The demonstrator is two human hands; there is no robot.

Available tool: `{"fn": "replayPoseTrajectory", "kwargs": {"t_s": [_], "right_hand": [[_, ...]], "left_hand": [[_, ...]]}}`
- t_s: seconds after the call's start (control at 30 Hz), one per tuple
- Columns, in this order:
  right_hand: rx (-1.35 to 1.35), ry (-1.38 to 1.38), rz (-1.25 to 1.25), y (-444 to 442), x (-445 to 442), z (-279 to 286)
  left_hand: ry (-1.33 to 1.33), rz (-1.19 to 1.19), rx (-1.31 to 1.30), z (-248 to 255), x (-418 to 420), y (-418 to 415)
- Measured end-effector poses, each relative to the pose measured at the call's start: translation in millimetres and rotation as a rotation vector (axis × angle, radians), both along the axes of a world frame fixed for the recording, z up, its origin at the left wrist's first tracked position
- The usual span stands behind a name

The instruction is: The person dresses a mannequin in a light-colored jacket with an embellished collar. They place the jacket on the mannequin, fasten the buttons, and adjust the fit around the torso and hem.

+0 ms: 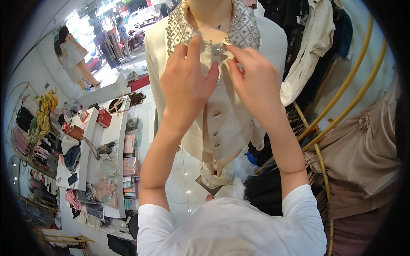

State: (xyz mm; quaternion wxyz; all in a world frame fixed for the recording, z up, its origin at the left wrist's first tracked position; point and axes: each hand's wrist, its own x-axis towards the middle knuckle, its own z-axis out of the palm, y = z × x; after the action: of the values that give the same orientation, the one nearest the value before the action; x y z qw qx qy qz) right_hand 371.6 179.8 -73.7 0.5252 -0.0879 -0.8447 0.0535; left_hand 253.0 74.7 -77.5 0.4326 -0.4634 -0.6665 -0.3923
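Note:
A cream jacket (230, 128) with jewelled buttons hangs on a mannequin (209, 16) in front of me. Its wide collar (245, 25) is covered in a lattice of studs and rhinestones. My left hand (189, 72) is at the upper front edge, fingers spread beside the collar's left part; whether the fingertips touch the cloth is unclear. Near the top button (218, 52), the fingertips of my right hand (253, 70) meet at the collar's lower right tip, and its grip is partly hidden. Bunched pale cloth (213, 179) lies around the mannequin's base.
To the left stands a white counter (91, 140) with bags, a red box (104, 118) and packaged goods. Clothes hang on the right beside a curved gold rack (352, 92). Dressed mannequins (72, 54) stand near the entrance, where a person (122, 33) is visible outside.

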Motion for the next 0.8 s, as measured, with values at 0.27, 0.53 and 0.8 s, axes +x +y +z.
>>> {"fn": "replayPoseTrajectory", "kwargs": {"t_s": [0.27,0.53,0.8], "right_hand": [[0.078,-0.128,-0.057,20,-20,6],[-0.122,-0.045,0.152,26,-30,15],[-0.371,0.115,0.434,24,-38,16]], "left_hand": [[-0.088,0.052,0.001,0,-12,18],[-0.192,-0.194,0.187,-14,-20,23],[-0.425,-0.511,0.366,-12,-20,28]]}}
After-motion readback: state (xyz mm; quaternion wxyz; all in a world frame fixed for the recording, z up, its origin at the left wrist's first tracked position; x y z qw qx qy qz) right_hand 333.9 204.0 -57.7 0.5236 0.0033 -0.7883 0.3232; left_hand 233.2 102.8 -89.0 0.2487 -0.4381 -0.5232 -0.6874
